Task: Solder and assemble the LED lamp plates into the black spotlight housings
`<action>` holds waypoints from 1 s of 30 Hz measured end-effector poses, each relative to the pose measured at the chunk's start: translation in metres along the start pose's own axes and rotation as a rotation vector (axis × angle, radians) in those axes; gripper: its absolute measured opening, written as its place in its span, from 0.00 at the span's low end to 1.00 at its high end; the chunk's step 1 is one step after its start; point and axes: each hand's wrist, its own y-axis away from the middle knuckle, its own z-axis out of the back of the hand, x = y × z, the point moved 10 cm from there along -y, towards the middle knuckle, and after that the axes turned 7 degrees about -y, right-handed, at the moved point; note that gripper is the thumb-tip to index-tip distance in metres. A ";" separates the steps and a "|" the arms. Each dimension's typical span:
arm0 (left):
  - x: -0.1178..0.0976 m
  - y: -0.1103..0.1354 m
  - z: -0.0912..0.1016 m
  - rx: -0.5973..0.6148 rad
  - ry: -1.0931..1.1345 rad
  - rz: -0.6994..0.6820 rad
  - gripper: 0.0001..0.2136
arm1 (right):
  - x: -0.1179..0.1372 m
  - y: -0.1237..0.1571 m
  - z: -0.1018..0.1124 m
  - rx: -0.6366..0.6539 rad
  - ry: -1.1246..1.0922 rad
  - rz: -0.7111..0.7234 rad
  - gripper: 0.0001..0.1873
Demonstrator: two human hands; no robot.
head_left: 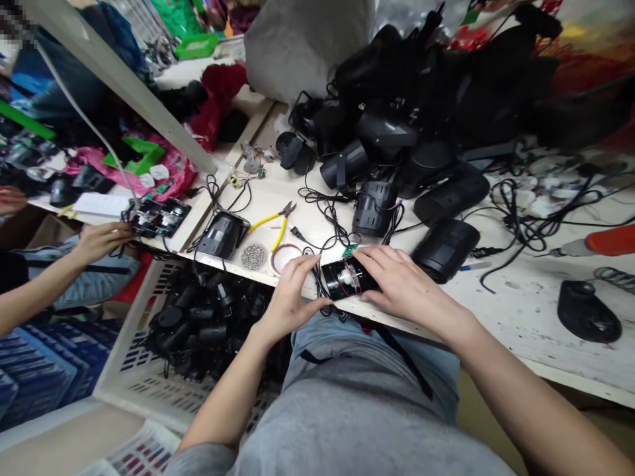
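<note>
At the front edge of the bench lies an opened black cylindrical housing (338,280), with a pale round part and thin red wires inside. A small green circuit board (350,251) sticks up at its far side. My left hand (292,296) curves around the left end, thumb low and fingers high, by a black cable (320,281). Across the right end, my right hand (403,285) has its fingers over the top and its thumb at the near side. The parts beneath my palms are hidden.
Left of my hands are yellow-handled cutters (278,225), a dish of small screws (253,256) and another black housing (221,235). More housings (446,248) and tangled cables lie to the right, beside an orange screwdriver (608,241). A co-worker's hand (102,241) works at far left. Below stands a white crate (133,380).
</note>
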 end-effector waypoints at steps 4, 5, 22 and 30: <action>0.007 0.000 0.004 0.073 -0.013 0.009 0.30 | -0.002 -0.001 -0.001 0.013 -0.001 0.006 0.35; 0.008 0.001 0.001 0.111 -0.026 0.007 0.29 | -0.002 -0.002 -0.001 0.017 -0.003 0.007 0.34; 0.003 -0.009 0.082 -0.426 -0.300 -0.070 0.10 | -0.015 0.019 0.014 0.055 -0.163 -0.012 0.31; 0.017 -0.002 0.127 -0.565 -0.347 -0.011 0.09 | -0.019 0.017 0.008 0.091 -0.146 -0.056 0.33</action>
